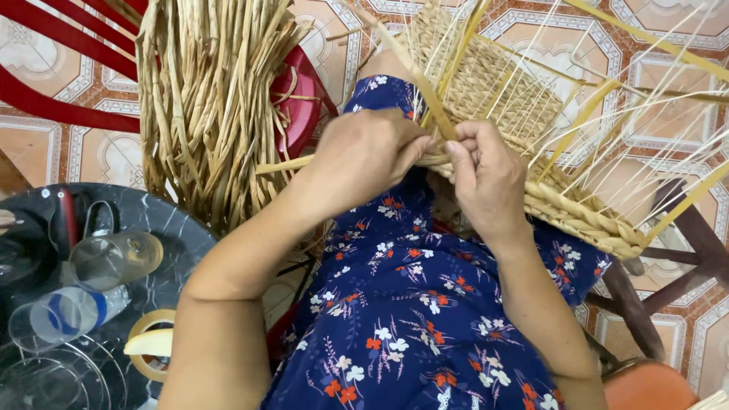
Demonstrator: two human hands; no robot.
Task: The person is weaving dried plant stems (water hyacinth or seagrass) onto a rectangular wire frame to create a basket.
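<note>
A half-woven straw basket (497,87) rests on my lap, its pale upright stakes fanning out to the right. Along its near rim runs a thick braided edge (581,216). My left hand (364,156) pinches a flat dried straw strand (285,165) at the rim's left end. My right hand (486,178) is closed on the weaving strands right beside it, thumb against the braid. The two hands touch at the fingertips. I wear a blue floral dress (410,304).
A large bundle of dried straw (209,99) lies over a red plastic chair (300,106) at left. A dark round table (68,296) at lower left holds glasses, a plastic bottle and a tape roll. A wooden stool leg (630,304) stands on the tiled floor at right.
</note>
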